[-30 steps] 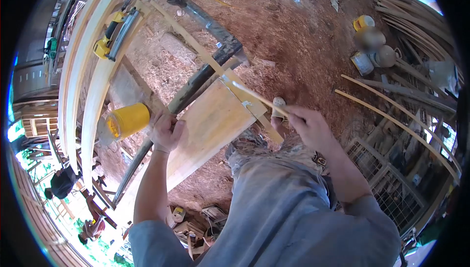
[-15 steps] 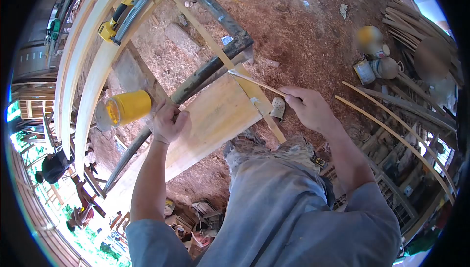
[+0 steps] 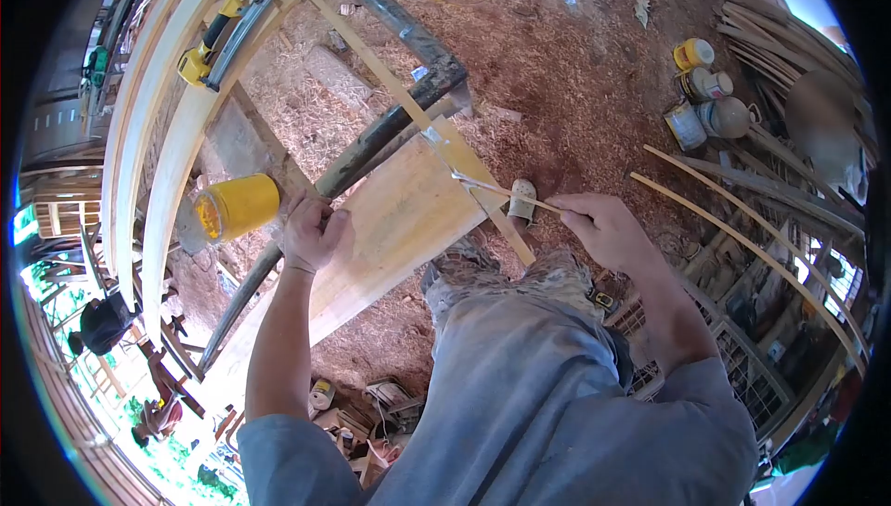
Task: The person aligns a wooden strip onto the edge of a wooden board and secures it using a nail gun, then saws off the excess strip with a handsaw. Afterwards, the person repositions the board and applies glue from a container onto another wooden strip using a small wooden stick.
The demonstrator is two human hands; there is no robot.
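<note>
My right hand (image 3: pixel 603 223) is closed on the end of a thin wooden stick (image 3: pixel 524 198). The stick's whitish tip rests at the seam between a wide pale board (image 3: pixel 408 204) and a narrow wooden strip (image 3: pixel 371 65) lying across it. White smears show along that seam. My left hand (image 3: pixel 314 232) has its fingers curled round the edge of a yellow container (image 3: pixel 246 204), which is tipped on its side with its open mouth facing left. A dark metal bar (image 3: pixel 371 139) passes under the board.
A yellow nail gun (image 3: pixel 200 60) lies on long curved planks (image 3: pixel 176 181) at the left. Several containers (image 3: pixel 691 54) and a wood pile (image 3: pixel 789 42) are at the upper right. A wire rack (image 3: pixel 742 367) stands lower right. Two people (image 3: pixel 104 322) are far off at the lower left.
The stick's tip has moved down and right along the seam from the strip's upper part. My right hand has shifted slightly with it. My left hand still holds the container.
</note>
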